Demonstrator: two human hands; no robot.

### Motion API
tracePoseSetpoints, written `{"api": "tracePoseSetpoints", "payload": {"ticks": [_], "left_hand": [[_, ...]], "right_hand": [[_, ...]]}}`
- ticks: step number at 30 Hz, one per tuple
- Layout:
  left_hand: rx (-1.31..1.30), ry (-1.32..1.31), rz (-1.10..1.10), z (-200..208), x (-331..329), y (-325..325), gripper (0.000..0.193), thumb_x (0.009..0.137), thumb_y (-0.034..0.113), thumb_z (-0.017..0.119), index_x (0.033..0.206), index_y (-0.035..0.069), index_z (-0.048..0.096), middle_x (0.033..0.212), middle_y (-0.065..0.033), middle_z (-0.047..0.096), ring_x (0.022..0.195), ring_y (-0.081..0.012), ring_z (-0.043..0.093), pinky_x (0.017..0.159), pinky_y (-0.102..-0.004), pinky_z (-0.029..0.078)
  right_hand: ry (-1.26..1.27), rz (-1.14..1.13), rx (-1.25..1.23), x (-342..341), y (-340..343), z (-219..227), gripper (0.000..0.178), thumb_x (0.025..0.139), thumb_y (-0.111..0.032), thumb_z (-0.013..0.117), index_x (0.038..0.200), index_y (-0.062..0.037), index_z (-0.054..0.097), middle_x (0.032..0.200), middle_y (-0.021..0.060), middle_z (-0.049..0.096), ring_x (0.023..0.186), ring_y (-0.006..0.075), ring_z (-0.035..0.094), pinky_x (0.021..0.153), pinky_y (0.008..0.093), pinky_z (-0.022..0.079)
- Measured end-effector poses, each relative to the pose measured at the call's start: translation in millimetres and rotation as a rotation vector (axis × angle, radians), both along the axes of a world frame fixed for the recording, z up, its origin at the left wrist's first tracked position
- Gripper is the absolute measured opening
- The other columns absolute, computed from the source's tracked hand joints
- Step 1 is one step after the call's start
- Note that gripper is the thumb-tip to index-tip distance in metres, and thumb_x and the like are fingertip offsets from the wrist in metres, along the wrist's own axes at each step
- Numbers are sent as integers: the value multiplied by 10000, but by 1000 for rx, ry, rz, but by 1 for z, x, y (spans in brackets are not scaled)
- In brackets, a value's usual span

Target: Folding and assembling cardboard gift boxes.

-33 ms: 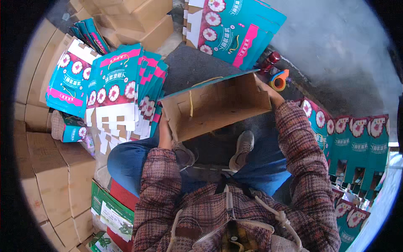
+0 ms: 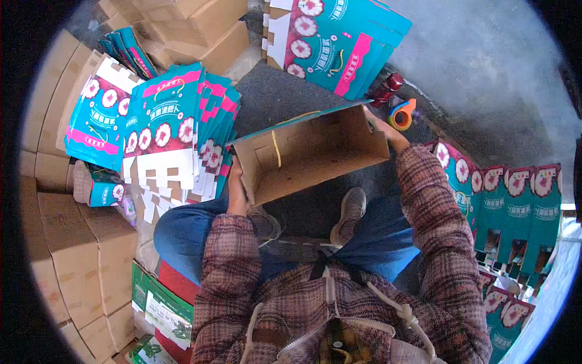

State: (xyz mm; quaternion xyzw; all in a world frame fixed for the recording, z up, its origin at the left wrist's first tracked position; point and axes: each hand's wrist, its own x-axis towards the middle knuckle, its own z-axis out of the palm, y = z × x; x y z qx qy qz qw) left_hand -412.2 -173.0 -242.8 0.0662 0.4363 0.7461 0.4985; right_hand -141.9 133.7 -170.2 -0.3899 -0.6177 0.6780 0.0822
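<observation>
An open cardboard box (image 2: 321, 159), brown inside with a teal outer edge, is held up in front of me between both hands. Its open side faces me, and a yellow cord (image 2: 276, 148) hangs inside it near the left end. My left hand (image 2: 237, 188) grips the box's left end, fingers partly hidden behind it. At the right end my right hand (image 2: 388, 133) holds the other short wall, its fingertips mostly out of sight. Below the box are my shoes and bent knees.
Flat teal printed cartons (image 2: 160, 121) lie fanned out at the left, and more cartons (image 2: 339, 48) lie ahead. Orange tape (image 2: 401, 115) sits beside a dark red object (image 2: 388, 88). Upright teal boxes (image 2: 518, 203) line the right; brown cartons (image 2: 76, 255) are stacked left.
</observation>
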Motion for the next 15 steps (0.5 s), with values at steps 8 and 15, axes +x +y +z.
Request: {"api": "tracePoseSetpoints", "payload": {"ticks": [8, 15], "left_hand": [[-453, 729, 134, -21, 10, 31, 389, 942, 332, 558, 1115, -16, 581, 1096, -123, 616, 1002, -227, 589, 871, -328, 459], [-456, 1322, 24, 11, 19, 21, 334, 943, 286, 499, 965, -22, 629, 1124, -217, 594, 1071, -361, 523, 932, -419, 411]], "right_hand": [[-193, 67, 50, 28, 51, -39, 682, 911, -606, 474, 1259, -23, 545, 1161, 88, 618, 963, 184, 592, 856, 331, 476], [-365, 480, 1230, -25, -15, 18, 398, 851, -372, 587, 912, 18, 643, 924, 227, 644, 862, 399, 616, 760, 482, 492]]}}
